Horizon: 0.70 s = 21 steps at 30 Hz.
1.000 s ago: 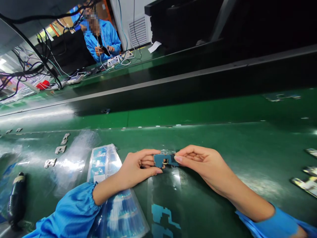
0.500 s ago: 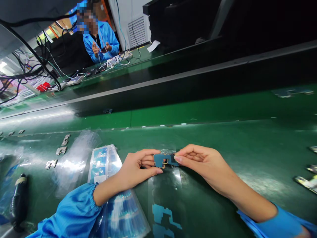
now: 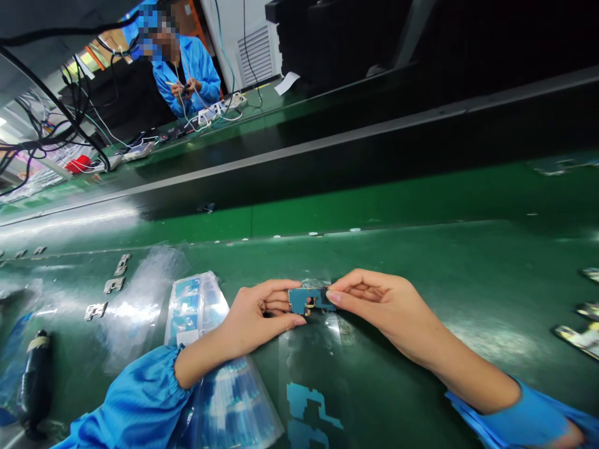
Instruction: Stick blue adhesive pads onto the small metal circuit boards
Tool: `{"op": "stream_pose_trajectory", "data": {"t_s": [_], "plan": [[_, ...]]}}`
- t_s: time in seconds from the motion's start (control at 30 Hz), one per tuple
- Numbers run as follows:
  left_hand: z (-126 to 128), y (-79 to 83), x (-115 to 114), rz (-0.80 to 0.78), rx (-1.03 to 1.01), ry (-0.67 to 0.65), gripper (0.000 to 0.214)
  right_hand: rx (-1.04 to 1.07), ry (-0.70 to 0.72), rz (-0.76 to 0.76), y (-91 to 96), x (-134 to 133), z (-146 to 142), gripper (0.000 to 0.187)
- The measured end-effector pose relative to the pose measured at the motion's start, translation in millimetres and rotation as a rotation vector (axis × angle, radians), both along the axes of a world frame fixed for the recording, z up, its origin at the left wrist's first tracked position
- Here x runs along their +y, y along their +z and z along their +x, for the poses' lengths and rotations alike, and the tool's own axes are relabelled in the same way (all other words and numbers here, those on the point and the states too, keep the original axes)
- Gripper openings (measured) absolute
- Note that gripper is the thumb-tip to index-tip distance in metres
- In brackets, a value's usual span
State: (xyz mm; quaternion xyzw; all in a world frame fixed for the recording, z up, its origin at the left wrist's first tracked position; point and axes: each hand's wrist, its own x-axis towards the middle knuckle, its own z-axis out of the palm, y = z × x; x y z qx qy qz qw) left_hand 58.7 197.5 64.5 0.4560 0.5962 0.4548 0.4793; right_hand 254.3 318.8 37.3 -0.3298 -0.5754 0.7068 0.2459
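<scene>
A small blue circuit board [image 3: 309, 300] is held between both hands just above the green bench [image 3: 421, 262]. My left hand [image 3: 255, 318] pinches its left end with thumb below and fingers above. My right hand [image 3: 381, 305] pinches its right end with fingertips pressed together. Under the board lies a clear film strip [image 3: 304, 374] carrying blue cut-out shapes [image 3: 306, 402]. A stack of clear sheets with blue parts [image 3: 206, 355] lies beneath my left forearm.
Small metal pieces [image 3: 107, 285] lie in a row at the left, near a crumpled clear bag [image 3: 140, 299]. A black cylindrical tool [image 3: 32, 380] rests far left. More boards [image 3: 578, 337] sit at the right edge. A person in a blue coat [image 3: 185, 68] works at the far bench.
My hands and the board have barely moved. The view has shifted slightly, and the distant person has lifted something nearer to the chest.
</scene>
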Motion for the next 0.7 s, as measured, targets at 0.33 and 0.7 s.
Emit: {"op": "stream_pose_trajectory", "data": {"t_s": [0.33, 0.7], "plan": [[3.0, 5.2, 1.9, -0.021, 0.025, 0.012, 0.046, -0.007, 0.006, 0.016, 1.1, -0.2, -0.6, 0.03], [0.0, -0.2, -0.2, 0.003, 0.003, 0.0, 0.05, -0.012, 0.021, 0.011, 1.4, -0.2, 0.9, 0.031]]}}
